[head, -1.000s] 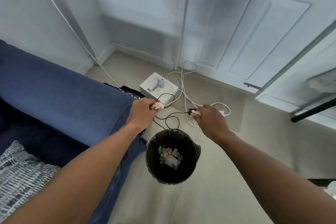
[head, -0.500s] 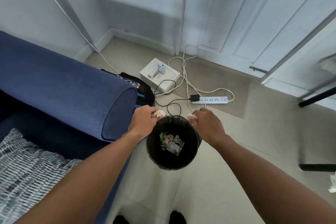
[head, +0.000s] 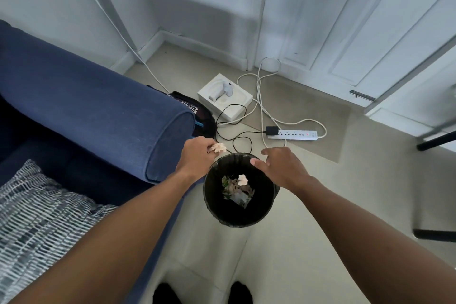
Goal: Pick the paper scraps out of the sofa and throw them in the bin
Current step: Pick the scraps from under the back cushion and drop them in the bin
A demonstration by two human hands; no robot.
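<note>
Right hand (head: 280, 168) has let go since half a second back, fingers now spread over the bin (head: 214, 207); its scrap (head: 243, 179) sits inside. Left hand (head: 197, 155) pinches a crumpled scrap (head: 219, 147) just outside the bin's far-left rim, so it needs a short shift right before dropping.

right hand (head: 280, 168) now spread empty over bin (head: 217, 215), its scrap (head: 242, 179) newly inside

Quick count from where I'm standing: two hands, left (head: 197, 155) and right (head: 280, 168). One black bin (head: 217, 215). Two loose paper scraps, one (head: 219, 148) pinched by the left, one (head: 242, 179) over the bin. One blue sofa (head: 93, 106), one patterned cushion (head: 37, 215), one power strip (head: 296, 135), one white box (head: 224, 96).
</note>
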